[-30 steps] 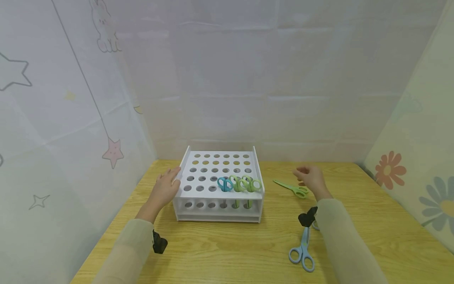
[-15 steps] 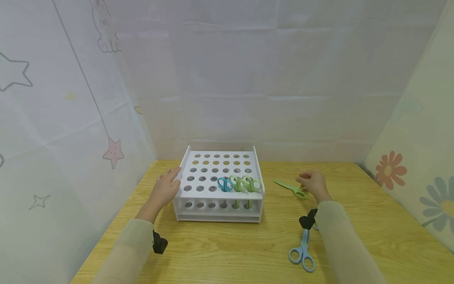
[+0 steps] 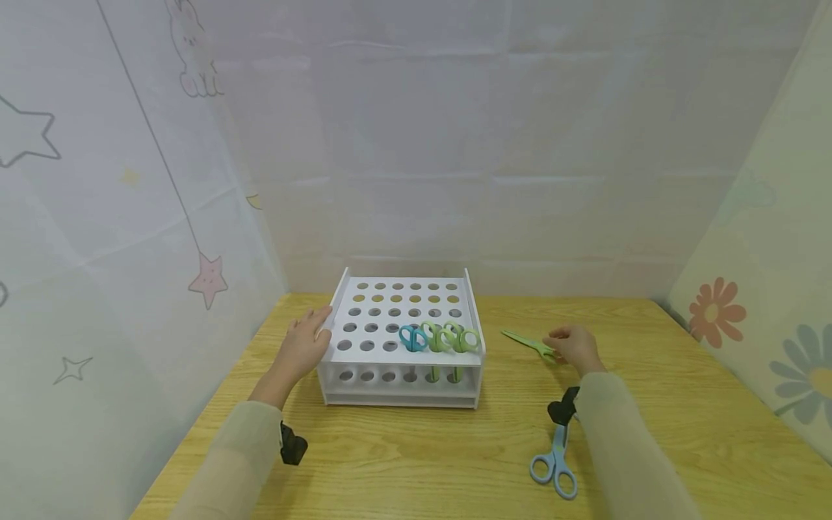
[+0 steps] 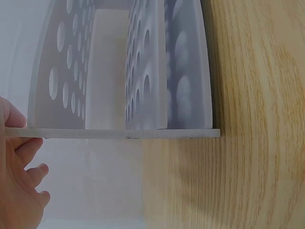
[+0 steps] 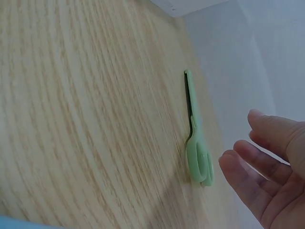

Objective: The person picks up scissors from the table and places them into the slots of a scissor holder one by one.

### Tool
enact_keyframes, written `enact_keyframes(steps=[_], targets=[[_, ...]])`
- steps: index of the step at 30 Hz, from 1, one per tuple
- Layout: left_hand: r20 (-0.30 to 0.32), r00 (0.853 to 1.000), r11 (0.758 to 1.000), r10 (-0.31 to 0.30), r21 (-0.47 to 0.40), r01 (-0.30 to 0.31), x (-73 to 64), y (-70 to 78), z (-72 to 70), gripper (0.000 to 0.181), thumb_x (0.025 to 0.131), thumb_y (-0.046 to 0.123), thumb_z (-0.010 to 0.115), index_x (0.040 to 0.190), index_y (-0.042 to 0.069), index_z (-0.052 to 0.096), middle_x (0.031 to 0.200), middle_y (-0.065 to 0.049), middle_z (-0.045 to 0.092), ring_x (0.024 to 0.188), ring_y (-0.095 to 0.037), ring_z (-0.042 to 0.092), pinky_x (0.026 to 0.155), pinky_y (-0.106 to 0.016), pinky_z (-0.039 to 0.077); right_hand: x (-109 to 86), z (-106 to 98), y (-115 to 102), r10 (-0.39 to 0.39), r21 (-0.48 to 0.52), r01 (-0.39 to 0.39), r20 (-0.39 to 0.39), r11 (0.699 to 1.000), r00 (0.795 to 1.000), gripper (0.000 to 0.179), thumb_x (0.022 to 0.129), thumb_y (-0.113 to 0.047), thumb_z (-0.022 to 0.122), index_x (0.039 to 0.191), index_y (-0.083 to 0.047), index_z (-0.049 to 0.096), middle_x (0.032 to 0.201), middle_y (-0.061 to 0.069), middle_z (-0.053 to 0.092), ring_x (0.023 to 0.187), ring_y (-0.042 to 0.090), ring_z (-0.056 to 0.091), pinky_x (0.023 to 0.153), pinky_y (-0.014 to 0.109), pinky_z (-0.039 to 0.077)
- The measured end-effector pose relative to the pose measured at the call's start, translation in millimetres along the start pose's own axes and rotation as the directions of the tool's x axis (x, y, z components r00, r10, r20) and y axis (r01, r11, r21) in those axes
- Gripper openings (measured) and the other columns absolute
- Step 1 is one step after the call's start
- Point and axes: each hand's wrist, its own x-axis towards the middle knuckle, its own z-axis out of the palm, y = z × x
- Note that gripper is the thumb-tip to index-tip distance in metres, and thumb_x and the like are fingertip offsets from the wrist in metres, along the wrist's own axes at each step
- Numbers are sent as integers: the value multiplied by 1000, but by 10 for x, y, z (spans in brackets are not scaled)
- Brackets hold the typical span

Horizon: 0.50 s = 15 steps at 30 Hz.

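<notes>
A white rack (image 3: 403,354) with rows of round holes stands on the table. My left hand (image 3: 302,347) grips the edge of its left side wall, thumb on one face and fingers on the other, as the left wrist view shows. In the rack's front row stand teal scissors (image 3: 412,337) and two green pairs, handles up. My right hand (image 5: 271,171) hovers by the handles of green scissors (image 5: 198,152) lying flat on the table. Its fingers are loosely bent, apart from the scissors in the right wrist view, and hold nothing.
Light blue scissors (image 3: 555,462) lie on the table (image 3: 416,462) near my right forearm, another blue handle partly hidden by the wrist camera. Patterned cloth walls (image 3: 130,289) enclose the table at the left, back and right.
My right hand has lowered toward the handles of the loose green scissors and now covers part of them in the head view. My left hand and the rack stay put.
</notes>
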Motion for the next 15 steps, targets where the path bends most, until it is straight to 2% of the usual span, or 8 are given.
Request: enact_keyframes(steps=[10,15], targets=[[-5,1000,1000,8,-1,-8,5,-10,5,51,91,15,37,141,4,36,144,-14,34,135,-37,17,109,-52,4,45,-22,162,-21,28,19,68,999,997,45,92,-14,56,125,14,45,114,30,53,98,42,55,76,41,53],[-3,1000,1000,2,-2,-2,8,-12,5,51,91,15,37,141,5,36,143,-14,34,135,-37,17,109,-52,4,36,-12,207,-3,63,-2,83,998,997,46,91,-12,56,125,16,44,114,31,52,97,41,54,74,39,54]])
